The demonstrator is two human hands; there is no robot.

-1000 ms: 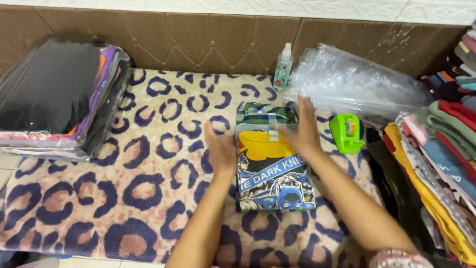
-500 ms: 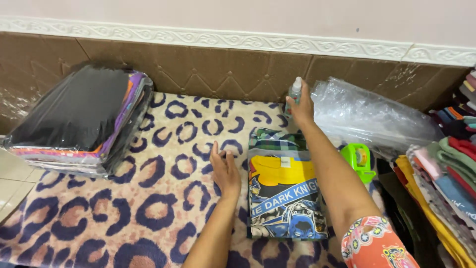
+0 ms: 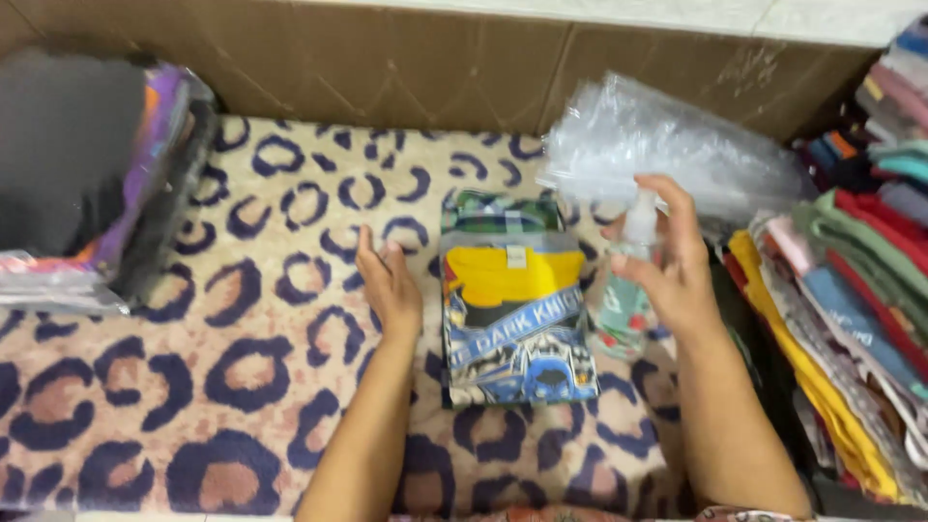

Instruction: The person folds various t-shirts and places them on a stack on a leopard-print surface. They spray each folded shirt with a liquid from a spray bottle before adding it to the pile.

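Observation:
A folded garment set point(image 3: 515, 304) with a yellow top and a blue printed part lies on the leopard-print blanket point(image 3: 242, 387), wrapped in clear plastic. My left hand point(image 3: 389, 285) rests flat on the blanket just left of it, fingers apart. My right hand point(image 3: 672, 266) is closed around a small clear spray bottle point(image 3: 623, 300) with a white nozzle, held just above the garment's right edge.
A pile of clear plastic bags point(image 3: 667, 145) lies behind my right hand. Folded colourful clothes point(image 3: 851, 290) are stacked at the right. A stack of bagged garments with a dark top point(image 3: 87, 174) sits at the left. A brown tiled wall point(image 3: 435, 68) runs behind.
My right hand reached to the spray bottle at the back by the wall, took it, and brought it forward beside the garment. My left hand stayed on the blanket.

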